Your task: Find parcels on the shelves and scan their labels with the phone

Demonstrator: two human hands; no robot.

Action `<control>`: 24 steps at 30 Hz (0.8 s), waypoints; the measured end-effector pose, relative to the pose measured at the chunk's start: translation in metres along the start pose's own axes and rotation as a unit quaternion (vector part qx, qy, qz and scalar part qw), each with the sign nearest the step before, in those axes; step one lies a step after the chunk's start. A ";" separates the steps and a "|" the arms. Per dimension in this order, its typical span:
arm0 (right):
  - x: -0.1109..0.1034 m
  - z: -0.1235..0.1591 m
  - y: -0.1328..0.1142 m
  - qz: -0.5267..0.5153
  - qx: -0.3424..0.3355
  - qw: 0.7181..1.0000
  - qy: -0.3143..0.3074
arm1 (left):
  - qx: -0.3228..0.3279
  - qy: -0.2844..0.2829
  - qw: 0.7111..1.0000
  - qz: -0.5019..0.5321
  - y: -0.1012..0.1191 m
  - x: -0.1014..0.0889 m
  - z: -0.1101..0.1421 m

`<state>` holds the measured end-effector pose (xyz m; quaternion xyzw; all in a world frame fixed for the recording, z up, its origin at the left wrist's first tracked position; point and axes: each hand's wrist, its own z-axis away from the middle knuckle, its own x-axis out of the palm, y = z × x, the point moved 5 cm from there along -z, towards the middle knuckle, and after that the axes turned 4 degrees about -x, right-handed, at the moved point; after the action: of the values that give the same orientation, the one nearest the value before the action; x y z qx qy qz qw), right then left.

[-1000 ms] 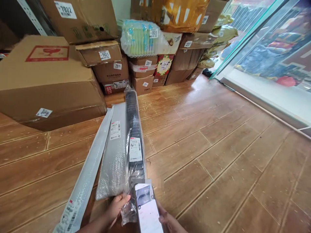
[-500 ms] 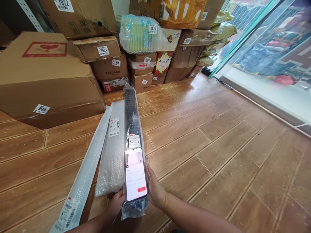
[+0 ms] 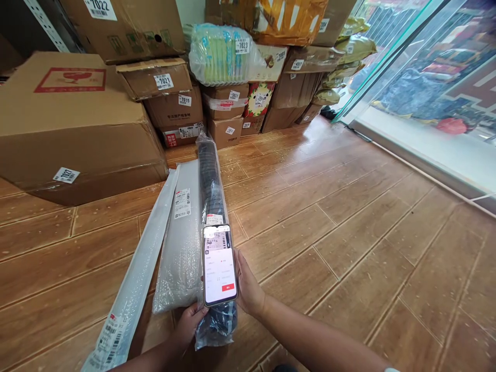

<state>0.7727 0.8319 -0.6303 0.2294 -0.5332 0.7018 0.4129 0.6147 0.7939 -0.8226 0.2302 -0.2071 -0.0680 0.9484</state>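
My right hand [image 3: 248,284] is closed around a phone [image 3: 219,271] from its right side. The lit screen shows a label picture at the top and a red button low down. Under the phone lies a long black ribbed item in clear plastic wrap [image 3: 212,175], its white label [image 3: 215,219] partly covered by the phone. My left hand [image 3: 190,321] grips the wrapped item's near left edge, below the phone; some of its fingers are hidden. Left of it are a flat bubble-wrapped parcel [image 3: 179,258] and a long thin white parcel [image 3: 139,263], both labelled.
A large cardboard box [image 3: 77,129] stands on the wood floor [image 3: 329,248] at left. Behind are stacked cartons [image 3: 174,111], an air-cushioned pack [image 3: 219,57] and an orange-taped box [image 3: 279,20]. A glass door [image 3: 418,67] is at the right.
The phone has moved up and slightly right over the wrapped item's label. Its screen now shows the label where it was pale before. My left hand stays at the wrap's edge.
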 end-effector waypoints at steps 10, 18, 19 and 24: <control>-0.003 -0.002 0.001 -0.001 0.015 1.000 -0.001 | 0.014 0.000 1.000 -0.015 0.000 -0.003 0.000; 0.000 0.000 0.003 0.002 0.035 0.999 -0.012 | 0.006 0.009 1.000 -0.006 0.002 0.001 0.003; 0.000 0.001 0.002 0.003 0.037 0.999 -0.010 | 0.003 0.011 1.000 -0.003 0.002 0.002 0.003; 0.001 0.014 -0.010 0.013 0.025 1.000 0.013 | 0.012 0.011 0.999 -0.028 0.011 0.008 0.010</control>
<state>0.7792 0.8203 -0.6196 0.2235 -0.5131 0.7233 0.4045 0.6184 0.7975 -0.8062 0.2484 -0.1910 -0.0897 0.9454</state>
